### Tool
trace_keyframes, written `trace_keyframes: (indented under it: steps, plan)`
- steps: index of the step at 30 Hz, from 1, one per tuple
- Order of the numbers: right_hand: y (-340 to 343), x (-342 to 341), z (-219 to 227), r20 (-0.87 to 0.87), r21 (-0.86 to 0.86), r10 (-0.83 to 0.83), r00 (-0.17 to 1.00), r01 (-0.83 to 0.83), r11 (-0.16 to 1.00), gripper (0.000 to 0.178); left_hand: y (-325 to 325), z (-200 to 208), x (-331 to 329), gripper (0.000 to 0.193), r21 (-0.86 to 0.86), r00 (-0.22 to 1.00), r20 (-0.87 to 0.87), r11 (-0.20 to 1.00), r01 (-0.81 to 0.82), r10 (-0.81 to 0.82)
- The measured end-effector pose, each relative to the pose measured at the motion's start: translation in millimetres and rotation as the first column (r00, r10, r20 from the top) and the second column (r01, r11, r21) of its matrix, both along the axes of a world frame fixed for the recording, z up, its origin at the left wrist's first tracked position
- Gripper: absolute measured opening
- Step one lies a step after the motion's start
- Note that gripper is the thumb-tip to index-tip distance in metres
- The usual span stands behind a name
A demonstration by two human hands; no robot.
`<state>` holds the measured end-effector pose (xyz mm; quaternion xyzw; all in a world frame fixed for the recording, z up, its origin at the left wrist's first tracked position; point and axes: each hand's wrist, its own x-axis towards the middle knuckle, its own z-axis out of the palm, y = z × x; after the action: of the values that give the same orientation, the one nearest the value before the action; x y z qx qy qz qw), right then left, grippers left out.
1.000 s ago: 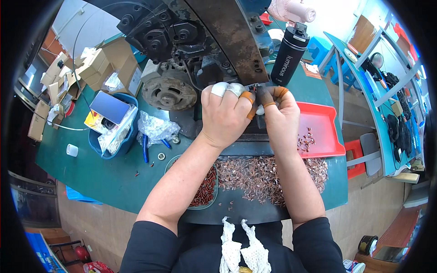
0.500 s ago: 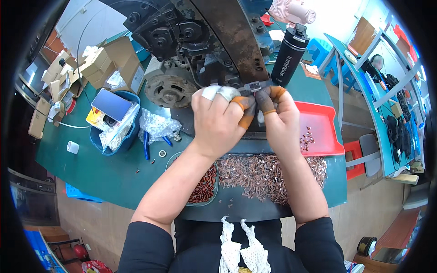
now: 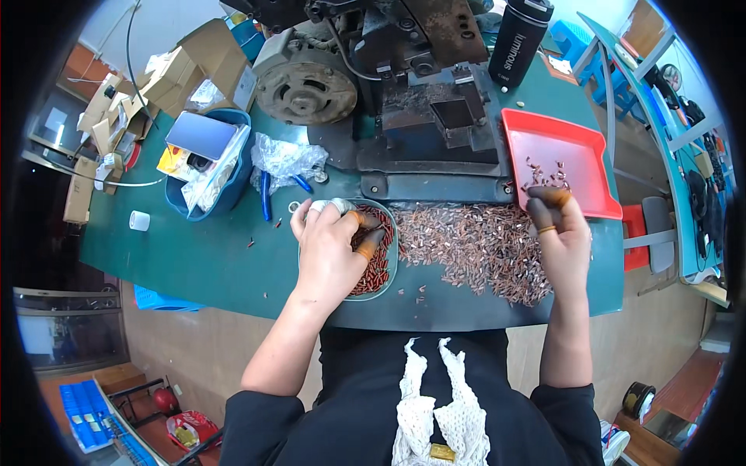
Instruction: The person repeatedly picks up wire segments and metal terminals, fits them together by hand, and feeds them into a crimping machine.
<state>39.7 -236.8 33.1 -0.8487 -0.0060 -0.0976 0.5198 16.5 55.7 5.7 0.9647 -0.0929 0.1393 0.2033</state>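
My left hand (image 3: 330, 245) reaches into a green-rimmed clear container (image 3: 395, 256) of small red-brown cylindrical parts (image 3: 377, 276). Its thumb and forefinger, in orange and dark finger cots, curl toward each other among the parts; white covers sit on other fingers. Whatever lies between the tips is hidden. At the near edge of the red tray (image 3: 598, 167), my right hand (image 3: 566, 237) holds its covered thumb and forefinger together, and I cannot make out anything in them. Several small coppery pieces (image 3: 553, 175) lie in the tray. A wide heap of similar pieces (image 3: 489, 252) spreads between my hands.
A dark metal machine (image 3: 443, 116) with a round motor (image 3: 307, 85) stands behind the heap. Beside it is a black bottle (image 3: 519, 46). To the left are blue-handled pliers (image 3: 266, 194), a plastic bag (image 3: 287, 161), a blue basket (image 3: 206, 210) and cardboard boxes (image 3: 214, 66).
Both hands have come back from the machine and parted. The left has dropped to the container of red parts, the right to the red tray's near edge. The whole view has shifted.
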Motion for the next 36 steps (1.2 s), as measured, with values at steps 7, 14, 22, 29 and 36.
trace_keyframes:
  steps: [7, 14, 22, 29, 36]
  plan:
    - [56, -15, -9, 0.086, -0.046, 0.307, 0.948, -0.304, 0.951, 0.017, 0, 14, -12, 0.015, -0.263, 0.998, 0.008, 0.962, 0.069, -0.069]
    - [90, -15, -18, -0.254, 0.459, 0.532, 0.808, -0.383, 0.802, 0.017, -13, 24, -23, 0.024, -0.328, 0.984, 0.100, 0.928, 0.176, -0.151]
    - [68, -15, -18, -0.458, 0.690, 0.636, 0.622, -0.203, 0.695, 0.022, -27, 32, -15, 0.024, -0.231, 0.946, 0.107, 0.917, 0.324, -0.307]
    - [58, -27, -20, -0.219, 0.644, 0.577, 0.787, -0.328, 0.691, 0.018, -40, 35, -14, 0.030, -0.403, 0.955, 0.055, 0.869, 0.288, -0.290]
    - [29, -39, -17, 0.039, -0.375, 0.458, 0.888, -0.412, 0.831, 0.012, -34, 26, -20, 0.024, -0.587, 0.943, -0.006, 0.765, 0.266, -0.332]
